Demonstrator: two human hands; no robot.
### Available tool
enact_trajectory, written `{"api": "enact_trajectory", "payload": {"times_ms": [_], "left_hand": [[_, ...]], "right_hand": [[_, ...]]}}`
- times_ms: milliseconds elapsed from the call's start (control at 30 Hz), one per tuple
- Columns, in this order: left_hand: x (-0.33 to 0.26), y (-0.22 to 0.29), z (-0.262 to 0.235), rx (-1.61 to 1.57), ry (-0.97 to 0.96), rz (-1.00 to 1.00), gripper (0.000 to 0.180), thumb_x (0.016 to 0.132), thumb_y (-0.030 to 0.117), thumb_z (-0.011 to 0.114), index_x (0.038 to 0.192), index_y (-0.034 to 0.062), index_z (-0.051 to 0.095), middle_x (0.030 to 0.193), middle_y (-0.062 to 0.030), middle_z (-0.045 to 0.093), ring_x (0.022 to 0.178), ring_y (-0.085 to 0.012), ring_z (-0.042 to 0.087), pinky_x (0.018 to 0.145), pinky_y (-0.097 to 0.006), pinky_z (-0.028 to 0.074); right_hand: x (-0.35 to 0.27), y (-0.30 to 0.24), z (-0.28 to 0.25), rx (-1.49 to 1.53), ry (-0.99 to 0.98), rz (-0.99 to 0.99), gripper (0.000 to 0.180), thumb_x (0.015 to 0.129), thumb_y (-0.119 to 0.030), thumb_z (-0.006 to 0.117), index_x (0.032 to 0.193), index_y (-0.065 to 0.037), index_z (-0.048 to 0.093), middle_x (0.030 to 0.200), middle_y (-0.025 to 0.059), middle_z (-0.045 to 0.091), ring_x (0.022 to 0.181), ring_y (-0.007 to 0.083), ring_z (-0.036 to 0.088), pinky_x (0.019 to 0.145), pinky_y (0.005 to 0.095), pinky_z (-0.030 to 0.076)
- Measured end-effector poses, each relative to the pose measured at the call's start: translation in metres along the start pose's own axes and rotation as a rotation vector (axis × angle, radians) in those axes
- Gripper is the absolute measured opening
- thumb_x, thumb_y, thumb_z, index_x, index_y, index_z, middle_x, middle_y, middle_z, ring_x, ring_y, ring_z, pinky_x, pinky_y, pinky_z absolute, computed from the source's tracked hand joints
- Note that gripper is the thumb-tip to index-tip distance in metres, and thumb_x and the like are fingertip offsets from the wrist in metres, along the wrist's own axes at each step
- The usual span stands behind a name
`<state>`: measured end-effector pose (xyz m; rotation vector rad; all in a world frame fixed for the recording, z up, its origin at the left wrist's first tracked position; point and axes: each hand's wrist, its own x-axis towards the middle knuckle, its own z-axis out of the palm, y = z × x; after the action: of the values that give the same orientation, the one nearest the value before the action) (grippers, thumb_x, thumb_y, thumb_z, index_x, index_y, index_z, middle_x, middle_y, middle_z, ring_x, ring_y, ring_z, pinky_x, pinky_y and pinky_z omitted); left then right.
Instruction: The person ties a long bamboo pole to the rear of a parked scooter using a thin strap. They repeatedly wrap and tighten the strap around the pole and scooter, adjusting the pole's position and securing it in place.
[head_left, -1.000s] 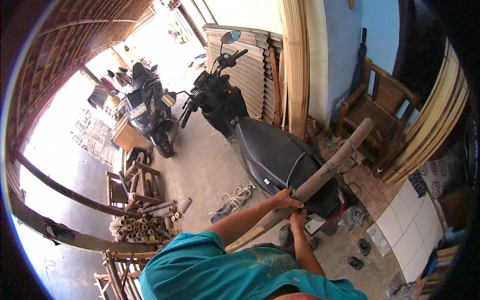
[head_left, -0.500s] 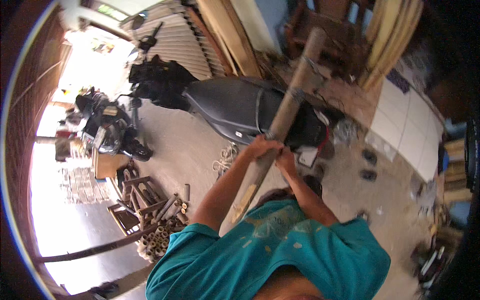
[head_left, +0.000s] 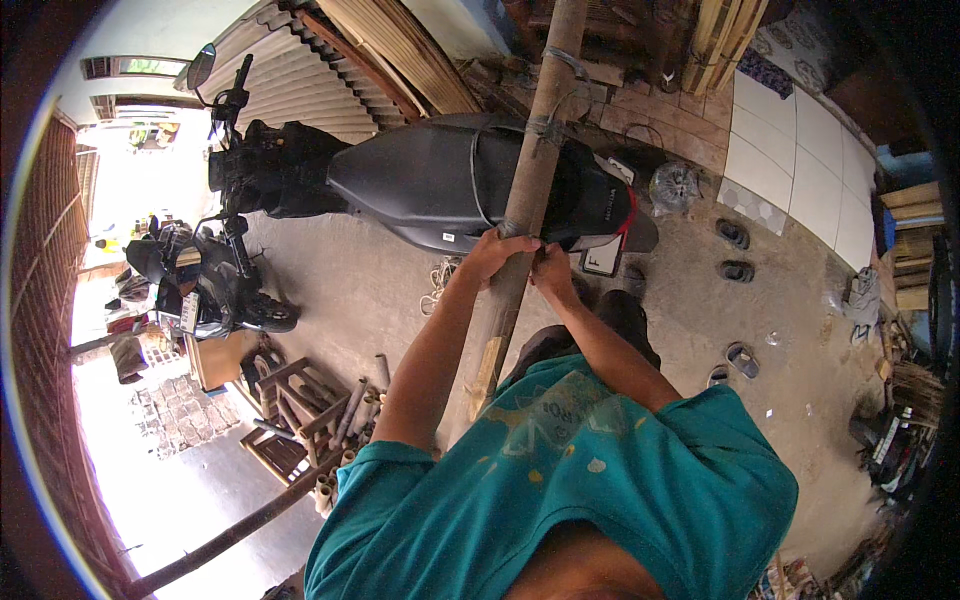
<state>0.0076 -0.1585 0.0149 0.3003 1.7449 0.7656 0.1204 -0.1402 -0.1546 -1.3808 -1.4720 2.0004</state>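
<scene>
A long brown bamboo pole (head_left: 545, 130) slants up in front of me, its far end beyond the upper edge of the view. Dark wire or cord is wound round it at two places, with a loose loop standing out to the right. A pale, stripped patch shows low on the pole, near my shirt. My left hand (head_left: 490, 258) is closed around the pole from the left, thumb across its top. Against the pole's right side, my right hand (head_left: 553, 272) is closed with fingers pinched together; what it pinches is hidden.
Just beyond the pole stands a black motorcycle (head_left: 420, 180); another motorcycle (head_left: 205, 280) is further left. Cut bamboo pieces lie by a wooden rack (head_left: 295, 400) at lower left. Sandals (head_left: 735, 250) lie on the concrete floor to the right, near white tiles (head_left: 790, 150).
The view has shifted, so the motorcycles sit further left and the pole looks steeper. Both hands remain at about the same part of the pole.
</scene>
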Motion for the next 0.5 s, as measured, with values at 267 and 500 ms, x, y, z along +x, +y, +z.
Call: {"api": "enact_trajectory", "payload": {"times_ms": [267, 500], "left_hand": [[0.016, -0.023, -0.005, -0.056, 0.006, 0.069, 0.075, 0.063, 0.036, 0.084, 0.114, -0.0108, 0.057, 0.100, -0.0190, 0.065, 0.089, -0.0282, 0.065, 0.078, -0.040, 0.051], [0.033, -0.038, -0.008, 0.002, 0.074, 0.152, 0.079, 0.062, 0.039, 0.086, 0.114, -0.0123, 0.057, 0.100, -0.0201, 0.066, 0.092, -0.0288, 0.064, 0.079, -0.040, 0.051]], "right_hand": [[-0.018, -0.026, -0.018, -0.245, -0.002, -0.386, 0.023, 0.097, -0.016, 0.050, 0.085, 0.004, 0.052, 0.057, 0.0130, 0.059, 0.048, 0.0251, 0.063, 0.044, 0.0381, 0.049], [-0.003, -0.003, -0.029, -0.394, -0.158, -0.302, 0.020, 0.099, -0.015, 0.044, 0.097, 0.005, 0.049, 0.063, 0.0144, 0.059, 0.050, 0.0224, 0.063, 0.043, 0.0370, 0.049]]}}
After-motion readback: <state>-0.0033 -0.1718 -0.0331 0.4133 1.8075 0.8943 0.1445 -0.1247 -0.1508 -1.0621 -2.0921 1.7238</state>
